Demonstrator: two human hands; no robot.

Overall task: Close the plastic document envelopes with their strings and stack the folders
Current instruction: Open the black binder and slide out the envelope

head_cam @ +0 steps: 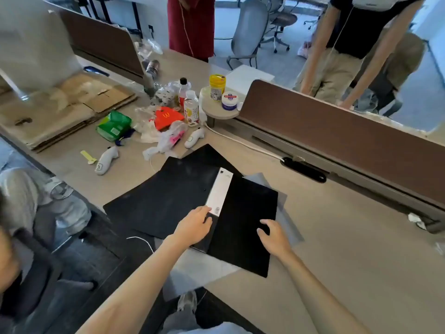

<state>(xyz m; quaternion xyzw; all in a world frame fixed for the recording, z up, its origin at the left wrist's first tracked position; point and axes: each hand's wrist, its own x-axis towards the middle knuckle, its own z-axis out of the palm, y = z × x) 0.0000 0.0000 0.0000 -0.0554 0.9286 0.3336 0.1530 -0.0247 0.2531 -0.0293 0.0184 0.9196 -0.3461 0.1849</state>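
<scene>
A black folder point(248, 213) with a white spine label point(220, 191) lies on the desk in front of me, on top of a translucent grey plastic envelope point(204, 268) whose edges stick out around it. A second black folder point(168, 191) lies flat to its left, partly under it. My left hand point(196, 224) rests on the near end of the white spine, fingers curled over its edge. My right hand point(273, 235) presses flat on the black cover, fingers spread. I see no envelope string.
Clutter fills the far left of the desk: two white controllers point(106, 160) point(193, 138), plastic bags, a green pack point(114, 125), bottles, flattened cardboard point(67, 107). A brown divider point(337, 138) runs along the right. People stand beyond it; one sits at my left.
</scene>
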